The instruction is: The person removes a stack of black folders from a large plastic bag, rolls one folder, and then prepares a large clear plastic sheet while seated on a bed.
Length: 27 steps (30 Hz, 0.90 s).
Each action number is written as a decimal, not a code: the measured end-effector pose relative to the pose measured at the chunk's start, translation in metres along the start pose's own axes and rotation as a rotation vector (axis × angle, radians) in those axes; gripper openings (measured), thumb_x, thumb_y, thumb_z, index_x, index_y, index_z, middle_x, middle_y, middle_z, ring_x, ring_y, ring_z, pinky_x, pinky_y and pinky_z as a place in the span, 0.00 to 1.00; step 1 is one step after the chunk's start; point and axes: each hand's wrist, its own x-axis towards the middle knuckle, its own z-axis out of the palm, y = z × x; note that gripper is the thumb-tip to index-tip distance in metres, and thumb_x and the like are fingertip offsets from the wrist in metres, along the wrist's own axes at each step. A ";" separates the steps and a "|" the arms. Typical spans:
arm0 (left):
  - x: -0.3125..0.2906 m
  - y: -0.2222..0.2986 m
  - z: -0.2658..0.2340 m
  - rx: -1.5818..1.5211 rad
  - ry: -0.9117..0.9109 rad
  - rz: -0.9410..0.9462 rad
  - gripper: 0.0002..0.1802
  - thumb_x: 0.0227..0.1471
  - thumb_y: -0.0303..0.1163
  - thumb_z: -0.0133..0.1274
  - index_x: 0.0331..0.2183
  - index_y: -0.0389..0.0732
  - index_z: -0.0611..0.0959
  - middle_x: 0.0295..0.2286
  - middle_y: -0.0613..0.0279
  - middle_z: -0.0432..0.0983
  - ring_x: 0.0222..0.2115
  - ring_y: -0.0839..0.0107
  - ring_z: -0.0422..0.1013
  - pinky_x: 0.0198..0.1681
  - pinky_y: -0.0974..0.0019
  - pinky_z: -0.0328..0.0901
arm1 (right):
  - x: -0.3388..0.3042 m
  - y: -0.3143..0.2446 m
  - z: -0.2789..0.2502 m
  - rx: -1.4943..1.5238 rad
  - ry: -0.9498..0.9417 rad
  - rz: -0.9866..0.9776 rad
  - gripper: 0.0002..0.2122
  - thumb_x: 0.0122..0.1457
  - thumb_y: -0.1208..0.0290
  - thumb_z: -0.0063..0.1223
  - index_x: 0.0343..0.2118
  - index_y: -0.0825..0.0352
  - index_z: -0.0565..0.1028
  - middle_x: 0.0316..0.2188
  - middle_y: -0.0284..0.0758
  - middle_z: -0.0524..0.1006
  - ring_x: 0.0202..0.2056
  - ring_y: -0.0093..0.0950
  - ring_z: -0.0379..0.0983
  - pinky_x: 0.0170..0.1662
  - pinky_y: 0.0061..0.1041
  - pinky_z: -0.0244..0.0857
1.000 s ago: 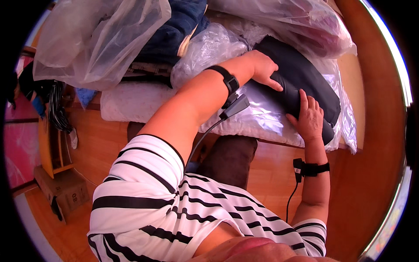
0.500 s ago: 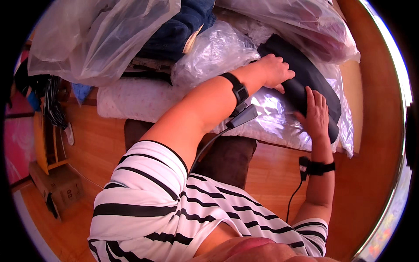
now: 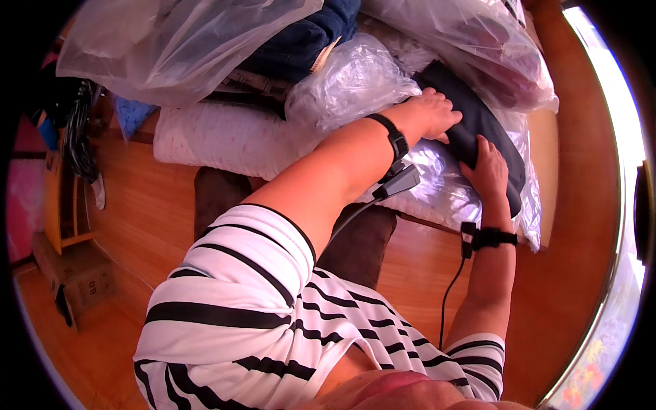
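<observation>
A dark navy folded cloth [image 3: 484, 117] lies lengthwise on clear, shiny plastic [image 3: 437, 167] at the right of the low surface. Near its far left part, my left hand [image 3: 432, 115] has curled fingers closed on its near edge. My right hand [image 3: 489, 171] grips the nearer right part, fingers bent over the cloth and thumb against its near side. Both wrists wear black straps with small devices and cables. The cloth's exact kind cannot be made out.
Blue jeans [image 3: 301, 42] sit at the back between a large translucent bag [image 3: 184, 51] and a crumpled clear bag [image 3: 352, 82]. Another filled plastic bag [image 3: 495, 58] stands behind the cloth. A pale quilted pad [image 3: 212, 140] lies beneath. A cardboard box [image 3: 78, 277] rests on the floor at left.
The dark cloth looks narrower and more rounded along its near edge. My right hand has closed more around it; my left hand has hardly moved.
</observation>
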 end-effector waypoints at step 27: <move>-0.168 0.105 -0.026 -2.350 0.178 -0.139 0.30 0.48 0.44 0.64 0.48 0.36 0.76 0.37 0.55 0.77 0.36 0.64 0.76 0.44 0.61 0.73 | -0.154 -0.152 -0.009 2.480 -0.404 0.451 0.30 0.62 0.47 0.51 0.59 0.67 0.67 0.51 0.40 0.76 0.48 0.34 0.75 0.55 0.34 0.70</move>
